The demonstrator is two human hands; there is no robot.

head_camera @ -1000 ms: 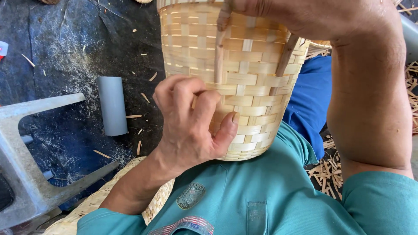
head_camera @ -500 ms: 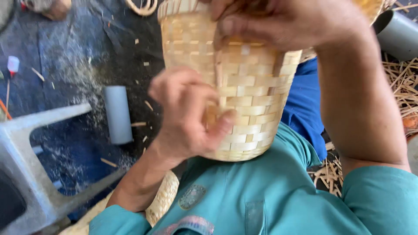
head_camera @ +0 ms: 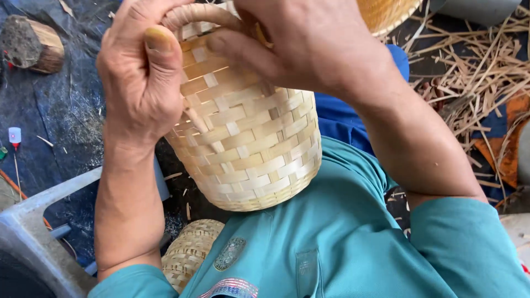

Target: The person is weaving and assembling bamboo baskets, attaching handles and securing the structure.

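Both hands, left (head_camera: pixel 141 83) and right (head_camera: pixel 309 49), grasp the pale, checker-woven bamboo basket (head_camera: pixel 248 143) at its rim.

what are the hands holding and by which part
Both hands, left and right, grip the pale woven bamboo basket at its rolled top rim, its base resting against the teal shirt.

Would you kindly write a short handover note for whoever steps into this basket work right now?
Left hand: clasps the rim and wall of the pale woven bamboo basket, thumb up.
Right hand: grips the rim from above.
The basket rests bottom-first against the teal shirt.
Done: walls and base look fully woven.
Left: the rim is under the hands, so I cannot tell its state.
A smaller woven piece lies below; loose bamboo strips lie to the right.
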